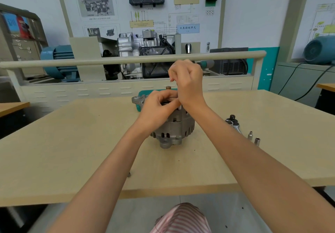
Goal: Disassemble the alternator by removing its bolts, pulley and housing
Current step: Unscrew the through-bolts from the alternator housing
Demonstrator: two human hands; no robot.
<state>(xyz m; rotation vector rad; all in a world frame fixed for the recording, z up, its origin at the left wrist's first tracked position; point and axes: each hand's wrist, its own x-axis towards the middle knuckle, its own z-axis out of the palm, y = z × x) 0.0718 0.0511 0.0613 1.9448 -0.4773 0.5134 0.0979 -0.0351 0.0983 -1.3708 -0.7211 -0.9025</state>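
Workshop bench (72,142) carried the alternator (172,129) at its centre, sockets (253,138) loose near the right edge and liable to roll if knocked. Left hand (157,106) curled over its top; right hand (188,82), fingers bunched above, hid any grasp, so a small bolt could drop unseen.

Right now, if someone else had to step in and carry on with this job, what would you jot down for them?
Left hand: fingers curled over the top of the alternator, gripping it.
Right hand: raised just above, fingers curled; whether they pinch a small part cannot be told.
Alternator stands on the table, mid-bench, housing not yet split.
Ratchet wrench and two sockets lie to its right; a green case behind it.
A small bolt-like piece lies near the front edge.
Left: remaining bolts, pulley, housing.
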